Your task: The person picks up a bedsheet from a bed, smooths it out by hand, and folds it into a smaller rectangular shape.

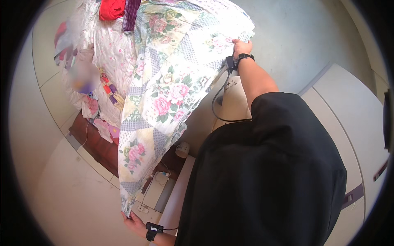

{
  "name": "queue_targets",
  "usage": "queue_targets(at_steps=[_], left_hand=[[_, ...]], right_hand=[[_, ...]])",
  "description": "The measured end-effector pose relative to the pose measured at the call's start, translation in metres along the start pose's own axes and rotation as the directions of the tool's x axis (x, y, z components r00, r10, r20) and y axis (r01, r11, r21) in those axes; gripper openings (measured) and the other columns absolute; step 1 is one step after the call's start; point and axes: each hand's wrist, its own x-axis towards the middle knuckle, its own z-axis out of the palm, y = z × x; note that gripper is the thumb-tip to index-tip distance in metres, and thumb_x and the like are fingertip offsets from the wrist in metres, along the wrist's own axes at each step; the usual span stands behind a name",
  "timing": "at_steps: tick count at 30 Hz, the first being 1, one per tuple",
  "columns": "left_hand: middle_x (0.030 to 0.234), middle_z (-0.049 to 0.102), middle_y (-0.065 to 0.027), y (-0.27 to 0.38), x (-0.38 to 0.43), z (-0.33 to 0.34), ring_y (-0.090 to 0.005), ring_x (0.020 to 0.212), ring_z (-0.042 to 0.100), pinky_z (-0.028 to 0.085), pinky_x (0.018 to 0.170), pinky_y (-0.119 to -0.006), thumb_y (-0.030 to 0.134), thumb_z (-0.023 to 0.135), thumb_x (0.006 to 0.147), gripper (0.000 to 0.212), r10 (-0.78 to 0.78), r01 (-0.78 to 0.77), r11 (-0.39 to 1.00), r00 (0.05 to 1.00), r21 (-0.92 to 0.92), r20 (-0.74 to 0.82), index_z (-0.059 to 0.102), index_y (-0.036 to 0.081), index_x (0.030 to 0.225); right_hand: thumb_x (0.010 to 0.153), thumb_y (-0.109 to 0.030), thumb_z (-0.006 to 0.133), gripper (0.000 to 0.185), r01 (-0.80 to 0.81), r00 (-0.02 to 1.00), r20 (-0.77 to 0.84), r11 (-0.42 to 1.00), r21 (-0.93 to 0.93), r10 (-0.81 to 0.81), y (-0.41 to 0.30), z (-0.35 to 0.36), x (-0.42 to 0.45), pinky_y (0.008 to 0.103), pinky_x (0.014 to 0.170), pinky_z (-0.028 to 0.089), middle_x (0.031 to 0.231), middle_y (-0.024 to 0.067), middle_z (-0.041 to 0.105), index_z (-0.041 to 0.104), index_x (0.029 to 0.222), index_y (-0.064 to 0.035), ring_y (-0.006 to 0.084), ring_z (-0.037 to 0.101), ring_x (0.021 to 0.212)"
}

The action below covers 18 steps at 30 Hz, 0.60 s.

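A floral patchwork-print bedspread (172, 89) is stretched out before me, its near edge running slantwise between my hands. At the top right, my right hand (243, 49) grips one part of this edge, with a black device strapped at the wrist. My left hand (134, 220), at the bottom, pinches the narrow bunched corner between thumb and fingers; it too wears a wrist device. Under and beside the bedspread lies a white sheet with pink dots (112, 58). A red cloth (111, 9) and a dark striped cloth (130, 15) lie at the top.
Left of the bedspread are crumpled clothes (90, 104) and a blurred patch I cannot make out. A dark red wooden bed frame (95, 144) shows below. Nearby are a pale box (235, 95), a white paper roll (182, 149), cables and a wall socket (143, 209). White cabinets (344, 101) stand at right.
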Motion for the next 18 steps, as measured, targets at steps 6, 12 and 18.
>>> queue_targets(at_steps=[6, 12, 18], left_hand=[[0.108, 0.057, -0.0166, 0.017, 0.012, -0.02, -0.02, 0.095, 0.055, 0.043, 0.086, -0.031, 0.015, 0.05, 0.091, 0.041, 0.055, -0.06, 0.998, 0.99, 0.031, 0.132, 0.043, -0.012, 0.121], [0.109, 0.057, -0.0155, -0.006, 0.024, -0.05, -0.0194, 0.097, 0.054, 0.045, 0.085, -0.029, 0.017, 0.044, 0.094, 0.036, -0.137, 0.19, 0.883, 0.979, -0.43, 0.151, 0.047, -0.013, 0.115], [0.106, 0.058, -0.0156, 0.046, 0.008, -0.04, -0.0192, 0.091, 0.056, 0.047, 0.083, -0.026, 0.021, 0.049, 0.093, 0.038, -0.416, 0.39, 0.554, 0.895, -0.736, 0.161, 0.051, -0.014, 0.108]], right_hand=[[0.07, 0.007, 0.064, 0.046, -0.159, 0.981, -0.12, 0.987, -0.023, 0.156, 0.032, -0.03, 0.018, 0.0374, 0.076, 0.047, 0.102, 0.0193, 0.06, 0.048, 0.113, 0.0047, 0.0276, 0.06, 0.089], [0.071, -0.066, 0.058, 0.096, -0.633, 0.716, 0.032, 0.669, -0.39, 0.697, 0.031, -0.04, -0.03, 0.0605, 0.095, 0.022, 0.145, 0.0221, 0.008, 0.015, 0.141, -0.0173, 0.0399, 0.024, 0.128], [0.078, -0.055, 0.057, 0.073, -0.719, 0.564, 0.386, 0.664, -0.205, 0.73, 0.037, -0.018, -0.058, 0.0526, 0.096, 0.03, 0.133, 0.018, 0.039, 0.035, 0.133, -0.0112, 0.0346, 0.04, 0.118]])
